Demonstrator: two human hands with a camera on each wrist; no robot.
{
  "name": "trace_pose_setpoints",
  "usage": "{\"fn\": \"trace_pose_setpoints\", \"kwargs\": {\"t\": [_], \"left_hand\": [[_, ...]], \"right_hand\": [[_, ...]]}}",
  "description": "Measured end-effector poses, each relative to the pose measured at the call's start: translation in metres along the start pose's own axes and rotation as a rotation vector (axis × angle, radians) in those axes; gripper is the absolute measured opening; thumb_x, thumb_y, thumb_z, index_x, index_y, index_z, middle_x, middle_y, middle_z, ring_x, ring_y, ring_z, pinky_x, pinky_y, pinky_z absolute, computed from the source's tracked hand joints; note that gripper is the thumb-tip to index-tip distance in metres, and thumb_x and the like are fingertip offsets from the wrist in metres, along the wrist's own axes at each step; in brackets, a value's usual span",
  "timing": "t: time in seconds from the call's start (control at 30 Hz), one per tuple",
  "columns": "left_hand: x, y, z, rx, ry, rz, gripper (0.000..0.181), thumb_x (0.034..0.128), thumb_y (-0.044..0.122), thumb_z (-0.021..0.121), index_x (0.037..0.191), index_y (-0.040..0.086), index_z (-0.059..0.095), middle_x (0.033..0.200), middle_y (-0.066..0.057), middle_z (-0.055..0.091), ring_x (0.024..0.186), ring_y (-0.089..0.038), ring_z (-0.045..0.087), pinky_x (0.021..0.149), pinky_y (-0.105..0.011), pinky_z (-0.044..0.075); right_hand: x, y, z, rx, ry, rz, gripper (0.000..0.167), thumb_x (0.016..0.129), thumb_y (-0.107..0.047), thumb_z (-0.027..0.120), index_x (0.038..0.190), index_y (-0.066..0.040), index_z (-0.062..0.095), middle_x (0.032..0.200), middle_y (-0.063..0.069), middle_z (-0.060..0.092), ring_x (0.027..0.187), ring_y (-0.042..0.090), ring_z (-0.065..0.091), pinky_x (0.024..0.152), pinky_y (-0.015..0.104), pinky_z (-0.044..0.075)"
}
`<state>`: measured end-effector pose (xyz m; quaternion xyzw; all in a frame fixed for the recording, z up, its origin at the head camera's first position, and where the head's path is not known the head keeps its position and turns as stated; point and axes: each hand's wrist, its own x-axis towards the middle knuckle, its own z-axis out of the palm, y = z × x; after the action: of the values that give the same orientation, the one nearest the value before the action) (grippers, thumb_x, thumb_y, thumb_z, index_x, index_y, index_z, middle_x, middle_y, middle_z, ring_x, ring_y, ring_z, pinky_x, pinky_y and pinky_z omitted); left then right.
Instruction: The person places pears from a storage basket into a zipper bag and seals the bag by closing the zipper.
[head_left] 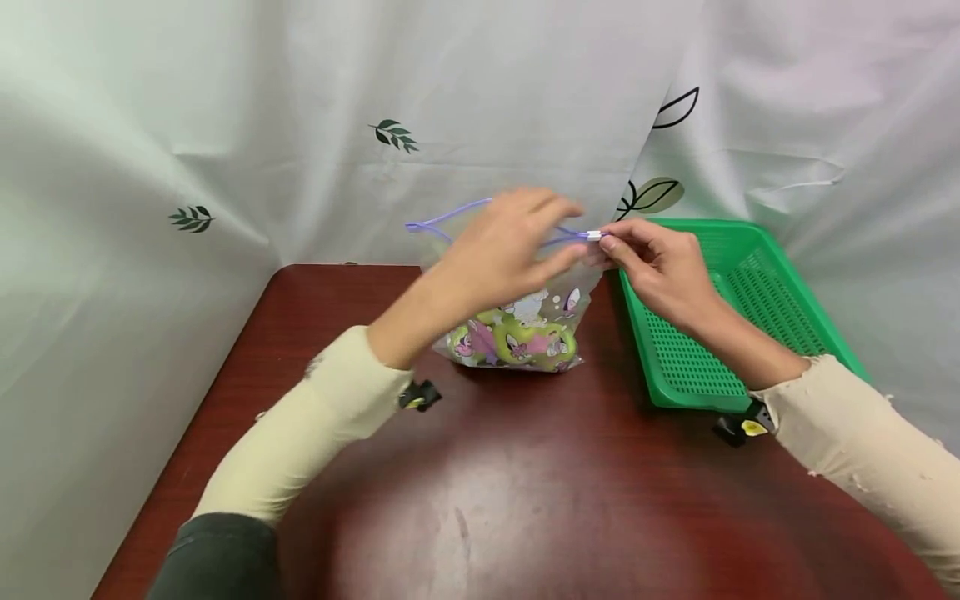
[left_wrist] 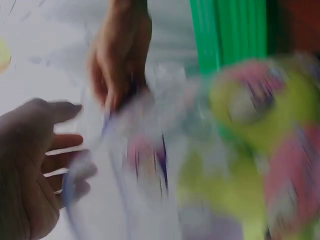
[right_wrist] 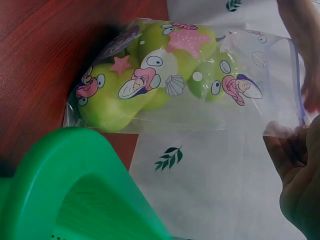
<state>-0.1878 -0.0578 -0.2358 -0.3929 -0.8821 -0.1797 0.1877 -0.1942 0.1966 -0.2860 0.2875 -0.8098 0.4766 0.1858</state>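
Note:
A clear zipper bag (head_left: 572, 292) printed with cartoon shells and starfish stands upright on the table, its purple-edged mouth partly parted. Several green, pear-like fruits (right_wrist: 112, 107) lie in its bottom. At the mouth's right end, by the white slider (head_left: 594, 236), my right hand (head_left: 667, 267) pinches the bag's corner between thumb and fingers. My left hand (head_left: 506, 237) reaches across the mouth, blurred, with fingers and thumb spread. In the left wrist view, the fingers (left_wrist: 65, 142) of that hand are extended beside the bag's rim, with nothing gripped.
A green plastic basket (head_left: 656, 375) with perforated sides stands on the table's right, under my right forearm. The dark red wooden table (head_left: 465, 483) extends in front of the bag. White leaf-printed sheeting (head_left: 315, 125) hangs behind and on both sides.

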Motion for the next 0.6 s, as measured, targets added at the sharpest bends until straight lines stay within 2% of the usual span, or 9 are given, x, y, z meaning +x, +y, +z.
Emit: {"fn": "trace_pose_setpoints", "kwargs": {"t": [0.1,0.2,0.4,0.5,0.6], "left_hand": [[0.019,0.018,0.011,0.096,-0.103,-0.017,0.031,0.1181,0.034,0.063,0.134,0.009,0.073,0.128,-0.006,0.079,0.123,-0.028,0.073,0.109,-0.042,0.056],[0.027,0.023,0.017,0.180,-0.119,-0.027,0.023,0.1199,0.027,0.059,0.120,0.010,0.074,0.111,-0.003,0.080,0.108,-0.026,0.076,0.094,-0.040,0.056],[0.028,0.022,0.018,0.250,-0.117,0.002,0.022,0.1208,0.020,0.051,0.114,0.008,0.068,0.102,-0.005,0.074,0.100,-0.029,0.074,0.088,-0.041,0.056],[0.024,0.019,0.016,0.247,-0.133,0.005,0.022,0.1207,0.021,0.051,0.114,0.007,0.066,0.100,-0.005,0.070,0.099,-0.029,0.072,0.090,-0.042,0.056],[0.020,0.014,0.014,0.228,-0.154,-0.014,0.022,0.1209,0.023,0.052,0.115,0.008,0.066,0.100,-0.004,0.068,0.094,-0.027,0.069,0.086,-0.041,0.057]], "right_hand": [[-0.001,-0.002,0.000,-0.062,0.013,0.001,0.014,0.109,-0.001,0.073,0.116,0.003,0.084,0.099,0.021,0.084,0.078,-0.008,0.073,0.070,0.008,0.056],[-0.002,-0.002,0.001,-0.066,0.014,0.008,0.014,0.108,-0.002,0.074,0.117,0.003,0.084,0.101,0.022,0.085,0.080,-0.007,0.075,0.072,0.008,0.057],[-0.003,-0.004,0.000,-0.090,0.031,-0.019,0.014,0.108,-0.004,0.076,0.115,0.001,0.087,0.097,0.019,0.086,0.077,-0.009,0.074,0.068,0.009,0.057],[-0.003,-0.004,0.000,-0.092,0.029,-0.036,0.014,0.108,-0.004,0.075,0.114,0.000,0.087,0.095,0.018,0.086,0.078,-0.008,0.075,0.069,0.010,0.058],[-0.004,-0.003,-0.001,-0.094,0.021,-0.049,0.015,0.109,-0.003,0.073,0.115,0.000,0.087,0.095,0.018,0.086,0.079,-0.009,0.075,0.065,0.009,0.055]]}}
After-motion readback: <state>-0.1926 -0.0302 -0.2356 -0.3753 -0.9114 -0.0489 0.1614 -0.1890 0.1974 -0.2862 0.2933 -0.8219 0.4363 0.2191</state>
